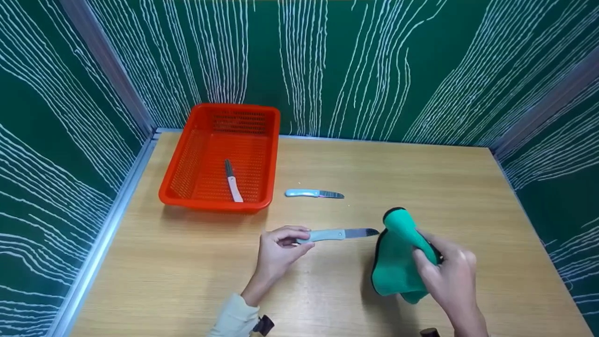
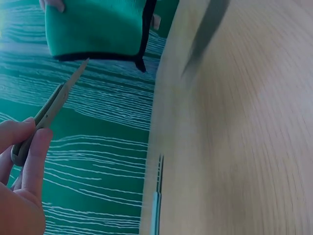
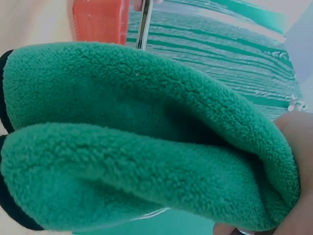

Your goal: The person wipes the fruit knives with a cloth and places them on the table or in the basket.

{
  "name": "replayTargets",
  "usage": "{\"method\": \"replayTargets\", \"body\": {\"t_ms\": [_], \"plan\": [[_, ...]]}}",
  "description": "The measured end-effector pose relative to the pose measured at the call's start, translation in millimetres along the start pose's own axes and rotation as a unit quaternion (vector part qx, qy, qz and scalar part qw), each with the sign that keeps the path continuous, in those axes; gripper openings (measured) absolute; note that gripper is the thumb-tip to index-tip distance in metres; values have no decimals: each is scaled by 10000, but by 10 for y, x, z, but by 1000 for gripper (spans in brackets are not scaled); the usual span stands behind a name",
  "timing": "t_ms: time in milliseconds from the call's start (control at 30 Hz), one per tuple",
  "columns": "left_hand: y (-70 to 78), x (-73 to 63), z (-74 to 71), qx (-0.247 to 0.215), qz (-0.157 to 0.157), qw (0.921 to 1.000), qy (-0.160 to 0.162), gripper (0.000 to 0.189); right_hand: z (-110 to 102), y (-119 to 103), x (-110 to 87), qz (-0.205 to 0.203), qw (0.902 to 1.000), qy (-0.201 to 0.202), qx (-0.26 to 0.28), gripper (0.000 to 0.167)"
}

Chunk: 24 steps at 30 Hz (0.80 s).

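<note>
My left hand (image 1: 279, 252) pinches the pale handle end of a folding knife (image 1: 327, 235) above the table, its blade extended and pointing right. In the left wrist view the same knife (image 2: 51, 110) angles upward from between thumb and fingers. To the right, my right hand (image 1: 451, 274) grips a folded green cloth (image 1: 398, 262) with dark edging. The blade tip is close to the cloth's left edge; whether they touch I cannot tell. Up close in the right wrist view, the fluffy cloth (image 3: 122, 98) hides most of the right hand's fingers.
A red plastic basket (image 1: 269, 161) stands at the back left, with a pinkish-handled knife (image 1: 233, 185) lying inside. Right of it, a blue-handled knife (image 1: 313, 193) lies on the wooden table (image 1: 421, 173). Green walls (image 1: 262, 61) with white wavy lines enclose the table's back and sides.
</note>
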State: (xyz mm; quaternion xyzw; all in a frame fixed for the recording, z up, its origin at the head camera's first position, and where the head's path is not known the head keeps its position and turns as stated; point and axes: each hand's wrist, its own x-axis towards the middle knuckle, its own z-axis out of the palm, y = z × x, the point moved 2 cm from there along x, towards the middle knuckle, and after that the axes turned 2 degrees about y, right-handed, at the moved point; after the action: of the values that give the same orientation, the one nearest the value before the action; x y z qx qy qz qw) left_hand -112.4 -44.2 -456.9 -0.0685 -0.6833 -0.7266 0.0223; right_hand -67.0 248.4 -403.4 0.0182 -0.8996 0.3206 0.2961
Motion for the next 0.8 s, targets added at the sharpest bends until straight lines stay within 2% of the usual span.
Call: {"method": "replayTargets", "body": {"t_ms": [133, 367, 467, 667, 800], "plan": [[73, -77, 30, -92, -25, 10000, 22, 21, 28, -108, -1, -252, 9996, 15, 99, 25], [-119, -139, 58, -318, 21, 9995, 55, 26, 96, -276, -28, -790, 9958, 111, 441, 28], [-132, -165, 75, -329, -31, 9994, 77, 25, 158, -352, -45, -939, 9941, 68, 538, 31], [-148, -173, 124, -570, -205, 9981, 114, 23, 335, -478, -115, -1391, 9897, -221, 246, 38], [-135, -177, 136, -886, 127, 9959, 156, 23, 424, -511, -168, -1815, 9831, -232, -26, 37]]}}
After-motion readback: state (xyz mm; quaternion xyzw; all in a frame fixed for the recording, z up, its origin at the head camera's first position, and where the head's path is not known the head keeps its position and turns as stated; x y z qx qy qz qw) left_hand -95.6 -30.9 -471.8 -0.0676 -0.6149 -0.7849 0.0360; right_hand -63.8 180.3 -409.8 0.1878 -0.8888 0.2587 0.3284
